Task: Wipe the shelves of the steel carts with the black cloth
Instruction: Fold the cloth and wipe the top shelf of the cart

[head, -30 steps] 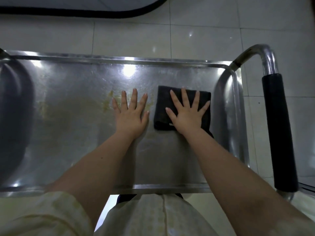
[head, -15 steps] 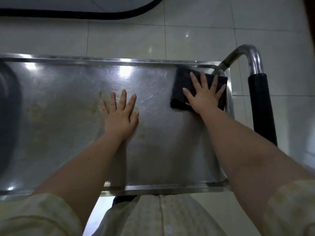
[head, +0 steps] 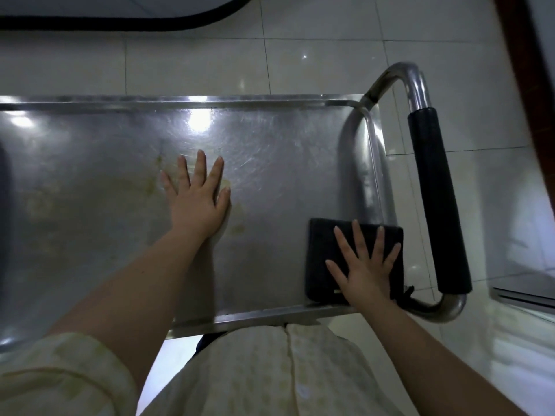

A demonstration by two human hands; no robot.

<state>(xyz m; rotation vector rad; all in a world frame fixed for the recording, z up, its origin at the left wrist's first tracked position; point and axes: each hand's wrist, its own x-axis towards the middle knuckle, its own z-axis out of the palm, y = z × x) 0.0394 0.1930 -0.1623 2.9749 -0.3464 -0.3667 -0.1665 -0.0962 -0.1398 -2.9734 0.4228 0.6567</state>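
The steel cart's top shelf [head: 270,151] fills the middle of the head view, with yellowish stains left of centre. A folded black cloth [head: 321,259] lies flat in the shelf's near right corner. My right hand [head: 365,265] presses on the cloth with fingers spread, palm down. My left hand [head: 196,199] rests flat on the bare steel near the shelf's middle, fingers apart, holding nothing.
The cart's steel push handle with a black grip [head: 435,199] runs along the right side. Pale floor tiles [head: 210,64] surround the cart. A dark-edged mat [head: 120,21] lies beyond the far rim. Another steel edge [head: 525,298] shows at the right.
My right hand slid the cloth from the shelf's middle to the far right corner, then back down to the near right corner. The left hand stayed planted on the steel.
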